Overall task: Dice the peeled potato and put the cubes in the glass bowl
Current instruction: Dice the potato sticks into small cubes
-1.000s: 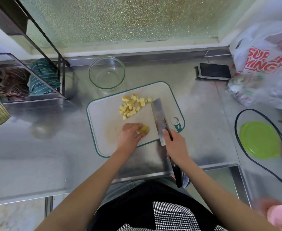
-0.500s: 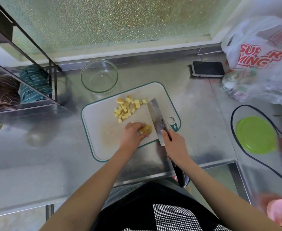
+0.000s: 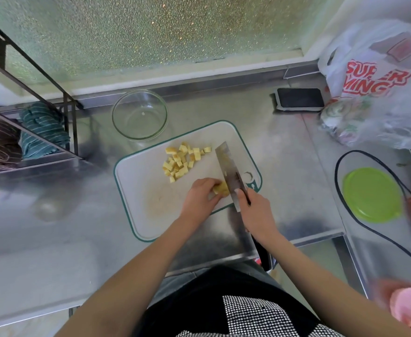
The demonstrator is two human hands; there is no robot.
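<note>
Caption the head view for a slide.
Left hand steadies potato; right hand holds knife; cubes on board, bowl empty.

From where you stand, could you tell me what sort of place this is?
Most likely a home kitchen. A stainless steel counter carries a cutting board with potato cubes, a glass bowl stands behind it, and a supermarket bag sits to the right.
</note>
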